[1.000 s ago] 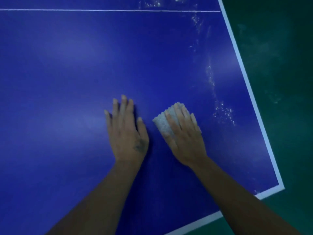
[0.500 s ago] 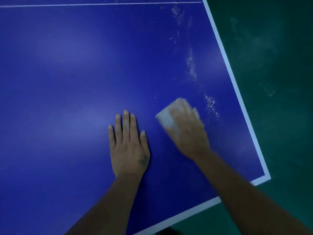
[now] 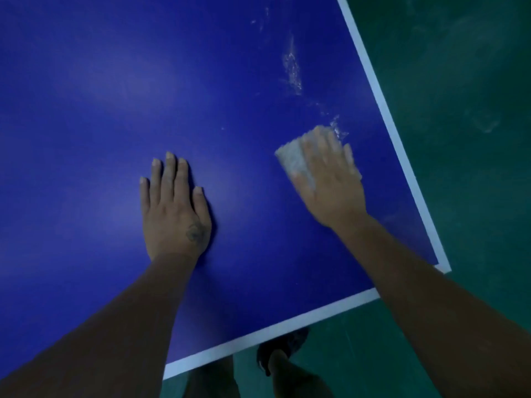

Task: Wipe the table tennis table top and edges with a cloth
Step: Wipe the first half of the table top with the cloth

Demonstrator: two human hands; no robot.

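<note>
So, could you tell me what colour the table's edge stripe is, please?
White edge stripe around a blue table top; head view.

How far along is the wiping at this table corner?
Done: the blue table top around the flat left hand shows no smears. In hand: the right hand presses the cloth against a white smear trail. Left: the trail beyond it and the white edge lines.

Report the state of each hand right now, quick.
Left hand: open, fingers straight, flat on the table top.
Right hand: open, straight fingers pressing the cloth onto the table top; blurred.
</note>
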